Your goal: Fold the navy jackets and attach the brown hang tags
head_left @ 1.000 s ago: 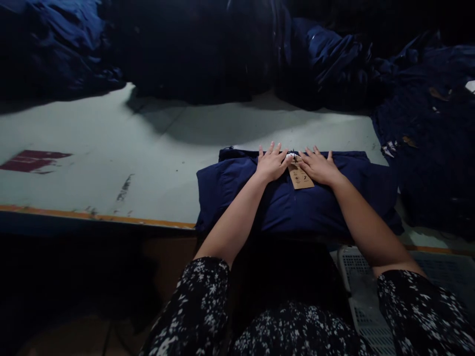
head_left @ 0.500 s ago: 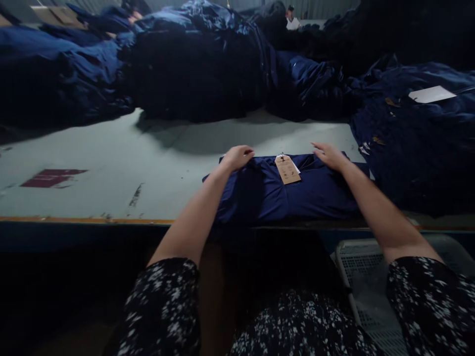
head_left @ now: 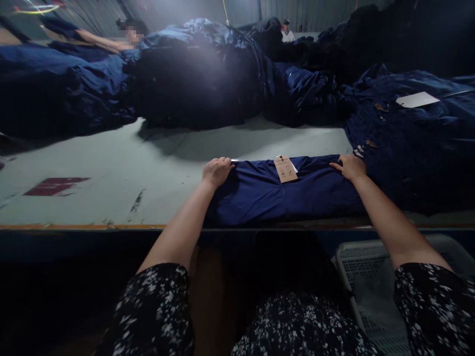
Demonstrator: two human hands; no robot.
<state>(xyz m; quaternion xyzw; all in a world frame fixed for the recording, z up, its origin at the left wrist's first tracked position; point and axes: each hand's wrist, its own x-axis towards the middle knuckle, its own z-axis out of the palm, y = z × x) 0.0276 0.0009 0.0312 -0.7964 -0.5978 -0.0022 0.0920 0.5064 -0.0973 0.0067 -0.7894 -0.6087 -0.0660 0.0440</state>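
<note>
A folded navy garment (head_left: 289, 193) lies at the near edge of the pale green table (head_left: 111, 168). A brown paper tag (head_left: 285, 168) rests on its top middle. My left hand (head_left: 217, 171) is curled round the garment's far left corner. My right hand (head_left: 349, 166) grips its far right corner, fingers bent over the cloth. Both arms reach out from black floral sleeves.
Heaps of dark blue garments (head_left: 193, 74) line the far side of the table, and another pile (head_left: 415, 143) with a white card (head_left: 417, 100) sits at the right. A grey plastic crate (head_left: 371, 277) stands below right. A person (head_left: 122, 37) leans over the far left heap; another person (head_left: 286, 30) is far back.
My hands slid apart from the tag at the middle to the garment's outer far corners and closed on them. The camera tilted up, showing more of the far heaps.
</note>
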